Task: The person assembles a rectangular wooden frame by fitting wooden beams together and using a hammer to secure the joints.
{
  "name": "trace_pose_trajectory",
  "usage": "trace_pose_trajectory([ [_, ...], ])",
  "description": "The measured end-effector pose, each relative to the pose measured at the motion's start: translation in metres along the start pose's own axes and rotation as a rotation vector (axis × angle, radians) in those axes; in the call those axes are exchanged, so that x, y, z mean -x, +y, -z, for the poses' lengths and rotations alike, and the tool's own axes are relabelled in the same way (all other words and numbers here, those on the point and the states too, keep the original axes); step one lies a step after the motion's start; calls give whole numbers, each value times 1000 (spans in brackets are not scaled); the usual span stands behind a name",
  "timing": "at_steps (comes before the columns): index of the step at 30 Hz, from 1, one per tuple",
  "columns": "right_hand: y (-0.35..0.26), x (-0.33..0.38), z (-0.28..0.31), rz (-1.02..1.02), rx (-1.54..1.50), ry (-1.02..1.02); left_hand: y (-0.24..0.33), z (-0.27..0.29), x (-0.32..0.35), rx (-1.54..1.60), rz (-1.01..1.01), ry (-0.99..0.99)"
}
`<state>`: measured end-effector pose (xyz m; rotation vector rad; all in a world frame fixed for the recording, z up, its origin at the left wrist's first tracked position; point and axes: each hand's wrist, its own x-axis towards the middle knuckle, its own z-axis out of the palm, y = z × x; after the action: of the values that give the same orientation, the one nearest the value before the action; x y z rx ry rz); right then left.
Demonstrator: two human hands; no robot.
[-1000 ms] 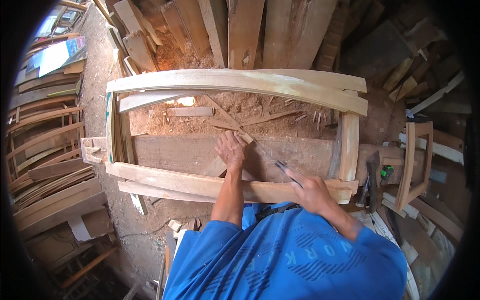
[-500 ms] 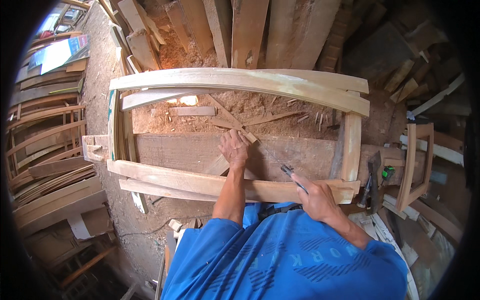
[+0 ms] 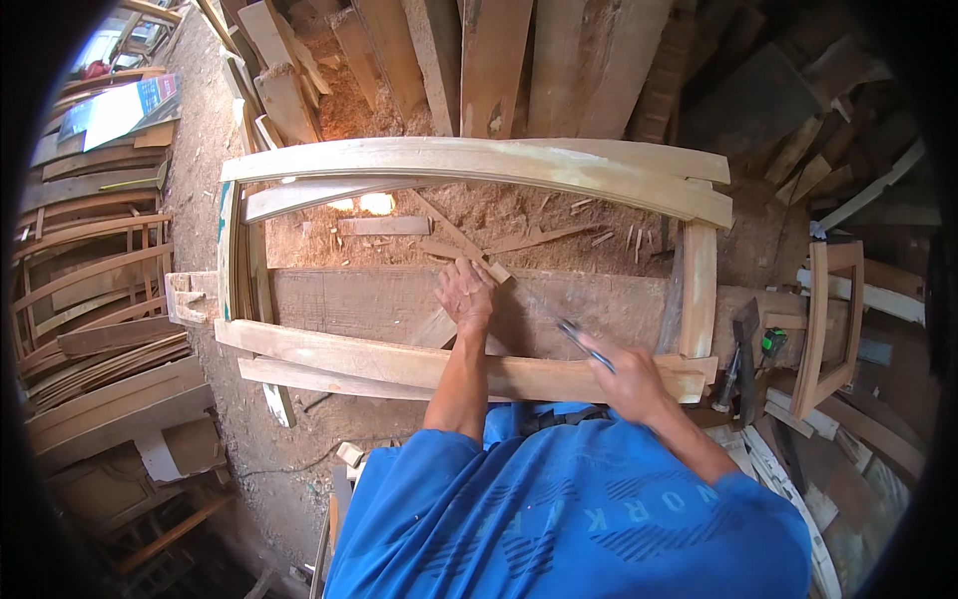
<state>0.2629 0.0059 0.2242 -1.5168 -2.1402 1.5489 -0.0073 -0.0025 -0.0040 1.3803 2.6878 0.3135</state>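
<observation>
Remotely, I view a curved wooden frame [image 3: 469,158]; beneath it runs a brown plank [image 3: 339,299]. Within the frame, the left hand [image 3: 466,292] clasps a pale wooden piece [image 3: 499,272]; over the frame's near rail, the right hand [image 3: 627,377] grips a thin-bladed tool [image 3: 587,343].

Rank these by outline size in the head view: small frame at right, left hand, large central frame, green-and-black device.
1. Large central frame
2. Small frame at right
3. Left hand
4. Green-and-black device

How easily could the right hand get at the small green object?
Probably not directly: the right hand holds a thin tool, and the wooden frame lies between that hand and the green object.
</observation>
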Motion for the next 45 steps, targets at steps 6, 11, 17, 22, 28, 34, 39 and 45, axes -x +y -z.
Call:
trace_pose_trajectory([
  [6, 30, -82, -50, 50, 110, -40, 0, -3, -4, -14, -7, 48],
  [11, 40, -7, 8, 119, -78, 199, 3, 5, -1, 13, 17, -19],
  [17, 37, 61, 93, -80, -216, 473, -12, -3, -6, 229, 44, -129],
  [22, 121, 101, 157, -90, -138, 979, -14, 52, 0, 45, -495, -409],
  [28, 288, 136, 198, -377, 531, 1121, -10, 57, -24, 43, -510, -477],
  [34, 353, 157, 163, -660, 677, 835, -30, 92, -48, 126, -274, 72],
  [39, 356, 158, 166, -743, 738, 706, -18, 121, -38, 155, -359, 394],
  [45, 334, 161, 173, -803, 752, 548, 24, 133, -4, 157, -223, 132],
])
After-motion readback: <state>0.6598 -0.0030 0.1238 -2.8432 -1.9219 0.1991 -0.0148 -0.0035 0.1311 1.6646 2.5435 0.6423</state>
